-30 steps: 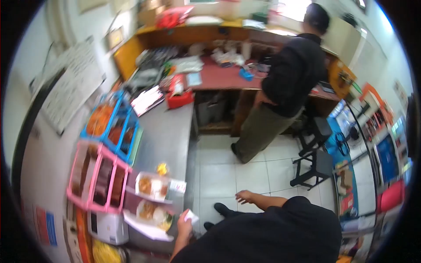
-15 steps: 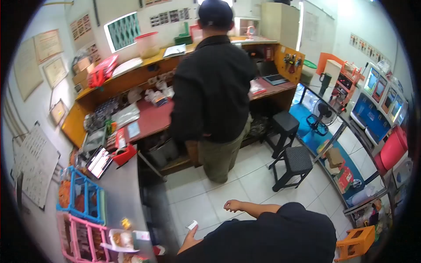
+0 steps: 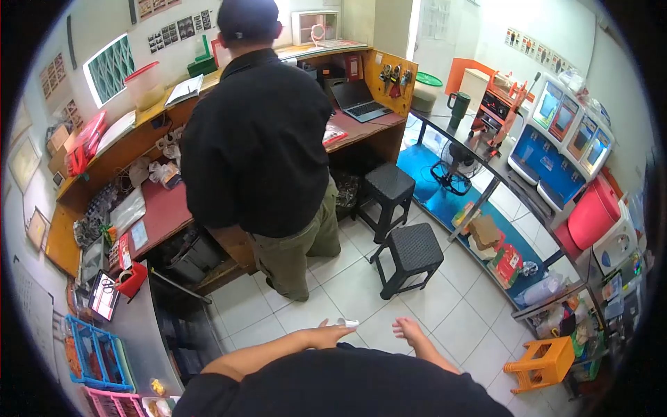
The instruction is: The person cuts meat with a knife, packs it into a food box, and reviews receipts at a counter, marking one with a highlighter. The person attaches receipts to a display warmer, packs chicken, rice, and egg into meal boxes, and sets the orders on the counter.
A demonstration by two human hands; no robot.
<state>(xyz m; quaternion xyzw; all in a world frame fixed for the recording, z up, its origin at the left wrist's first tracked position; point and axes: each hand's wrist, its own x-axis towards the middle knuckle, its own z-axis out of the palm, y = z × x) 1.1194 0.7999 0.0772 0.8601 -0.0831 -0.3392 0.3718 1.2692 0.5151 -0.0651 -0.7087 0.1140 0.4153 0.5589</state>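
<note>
My left hand (image 3: 328,335) reaches across in front of my torso. Its fingers hold a small white slip (image 3: 350,322), which looks curved from here; what is on it is too small to read. To its right, my right hand (image 3: 408,329) is held out with the fingers apart and nothing in them. Both hands are in the air above the white tile floor (image 3: 326,299), with a gap between them.
A person in a dark jacket (image 3: 257,139) stands ahead at the wooden counter (image 3: 163,208). Two black stools (image 3: 415,249) stand ahead right, by a low blue-shelved rack (image 3: 479,229). An orange stool (image 3: 538,365) is at right. Blue and pink baskets (image 3: 97,354) line the left table.
My view has swung to the right. My left hand has come in from the left with the white slip, nearer my right hand. The right hand's fingers have spread. The other person remains at the counter.
</note>
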